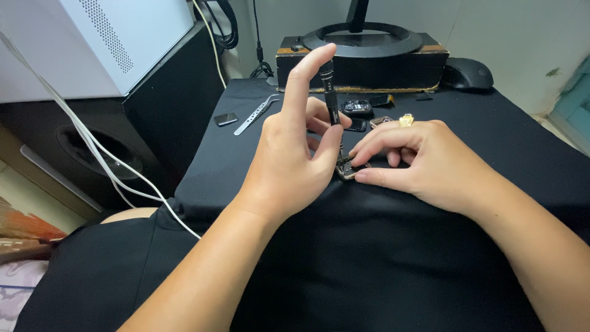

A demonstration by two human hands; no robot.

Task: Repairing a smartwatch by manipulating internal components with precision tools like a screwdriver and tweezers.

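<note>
My left hand (pixel 295 147) holds a thin black screwdriver (pixel 330 92) upright, the index fingertip resting on its top cap and the thumb and other fingers around the shaft. Its tip points down into a small metal device part (pixel 348 169) lying on the black cloth (pixel 393 258). My right hand (pixel 418 163) pinches that part at its right side with thumb and forefinger, holding it flat on the cloth.
Metal tweezers (pixel 255 114) and a small dark chip (pixel 225 119) lie at the back left. Small parts (pixel 359 109) and a gold piece (pixel 406 120) sit behind my hands. A ring stand on a dark box (pixel 362 58), a mouse (pixel 470 74) and white cables (pixel 98 154) border the area.
</note>
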